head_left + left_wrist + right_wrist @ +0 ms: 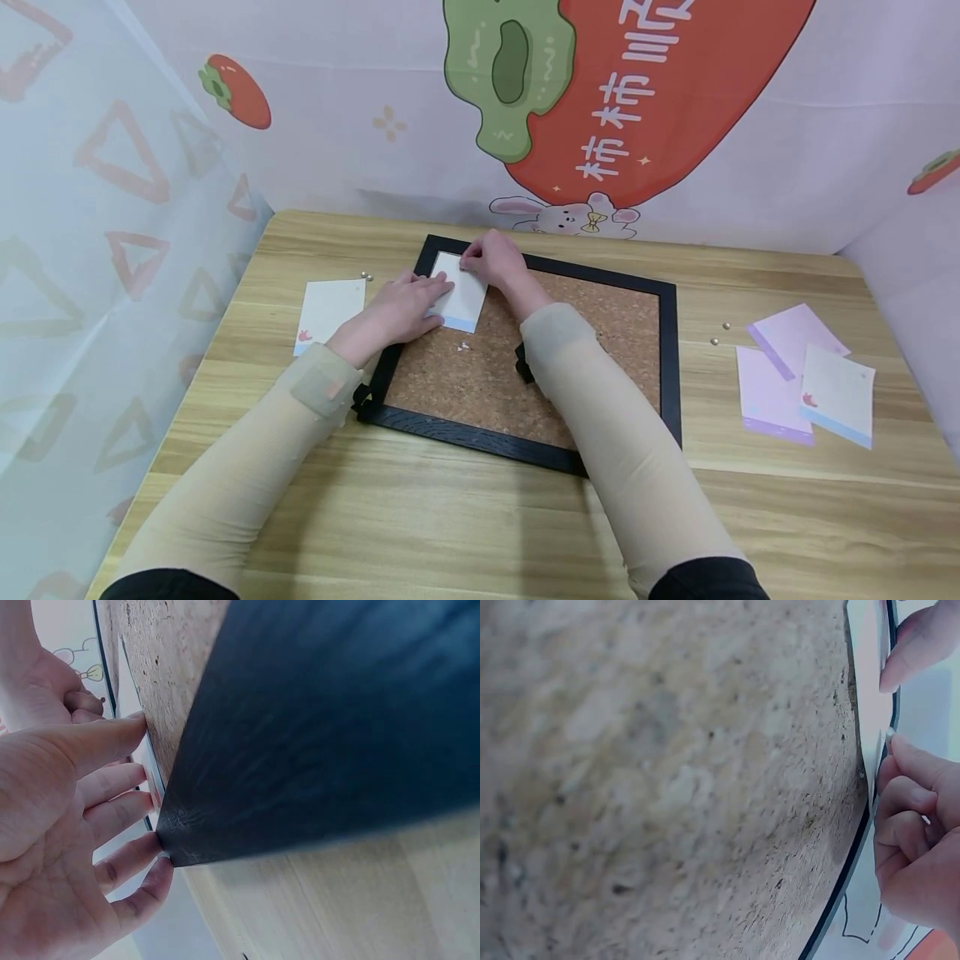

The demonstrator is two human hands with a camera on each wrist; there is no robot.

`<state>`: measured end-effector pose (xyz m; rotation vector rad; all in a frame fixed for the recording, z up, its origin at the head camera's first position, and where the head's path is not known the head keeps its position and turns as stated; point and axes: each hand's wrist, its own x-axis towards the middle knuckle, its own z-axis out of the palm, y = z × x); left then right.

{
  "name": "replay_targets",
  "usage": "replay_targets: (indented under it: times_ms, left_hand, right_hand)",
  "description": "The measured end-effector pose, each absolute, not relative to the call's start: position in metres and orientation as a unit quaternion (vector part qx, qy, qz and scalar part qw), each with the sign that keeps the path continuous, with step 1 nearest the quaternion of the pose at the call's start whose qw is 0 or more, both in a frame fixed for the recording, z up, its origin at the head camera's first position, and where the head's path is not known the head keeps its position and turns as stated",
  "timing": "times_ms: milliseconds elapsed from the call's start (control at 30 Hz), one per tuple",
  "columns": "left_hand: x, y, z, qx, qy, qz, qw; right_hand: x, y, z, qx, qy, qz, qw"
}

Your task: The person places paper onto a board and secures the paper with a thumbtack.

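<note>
A white note card [465, 293] with a blue lower edge lies on the upper left of the black-framed cork board [450, 383]. My left hand [401, 308] rests across the frame's left side, its outstretched fingers pressing the card. At the card's top right, my right hand [495, 260] has its other fingers curled in and pinches a tiny whitish pushpin [890, 733] between thumb and index finger. In the left wrist view, the left thumb [112, 739] lies over the card's edge. Small white bits [464, 346] lie on the cork just below the card.
Another white card [330, 312] lies left of the board, with small silvery beads [366, 276] by its top corner. Two more beads [720, 333] sit on the right, near purple cards [772, 392] and a white card [840, 392]. A printed cloth [360, 158] hangs behind the table.
</note>
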<state>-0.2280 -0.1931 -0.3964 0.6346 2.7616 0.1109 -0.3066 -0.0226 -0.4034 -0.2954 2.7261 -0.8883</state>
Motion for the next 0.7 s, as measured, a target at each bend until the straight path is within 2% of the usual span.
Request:
replay_targets:
  times_ms: [700]
  left_hand:
    - [-0.2284,-0.1928,-0.3967,0.221,0.963,0.045,0.149]
  right_hand:
    - [-0.3090,-0.0306,-0.3962,-0.064,0.947,-0.261,0.177]
